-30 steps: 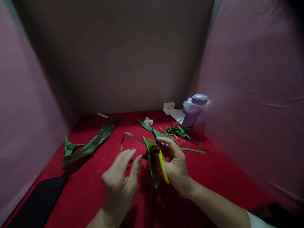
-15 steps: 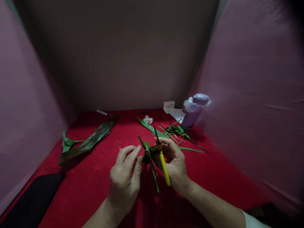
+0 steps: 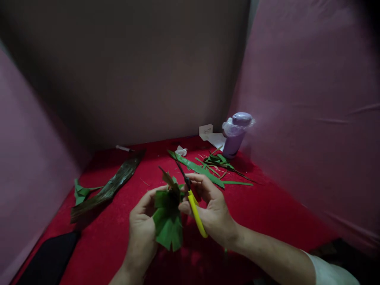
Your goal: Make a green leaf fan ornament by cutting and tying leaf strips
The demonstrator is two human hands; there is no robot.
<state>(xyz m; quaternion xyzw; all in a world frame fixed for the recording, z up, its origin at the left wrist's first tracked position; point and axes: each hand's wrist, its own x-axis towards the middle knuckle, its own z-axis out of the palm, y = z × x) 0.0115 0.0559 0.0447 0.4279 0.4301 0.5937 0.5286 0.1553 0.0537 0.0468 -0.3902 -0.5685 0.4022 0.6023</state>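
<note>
My left hand (image 3: pixel 142 225) grips a small bundle of cut green leaf (image 3: pixel 168 221) from its left side. The leaf fans out downward, with notches in its lower edge and narrow brownish pieces sticking up at its top. Yellow-handled scissors (image 3: pixel 196 215) sit in my right hand (image 3: pixel 215 208), their dark blades pointing up and to the left, away from me. The right fingertips and thumb reach the right side of the leaf bundle; whether they pinch it is hard to see.
A red cloth (image 3: pixel 252 213) covers the table. Leaf scraps (image 3: pixel 219 160) and a long green leaf (image 3: pixel 196 166) lie beyond my hands, near a purple bottle (image 3: pixel 234 140). At left are a large dark leaf (image 3: pixel 115 182), a folded green leaf (image 3: pixel 81 192), a marker (image 3: pixel 124 148) and a black flat object (image 3: pixel 49 257).
The leaf bundle has been turned, so its fanned green side now faces me. My left hand has shifted left and wraps around it. The scissors stay in my right hand.
</note>
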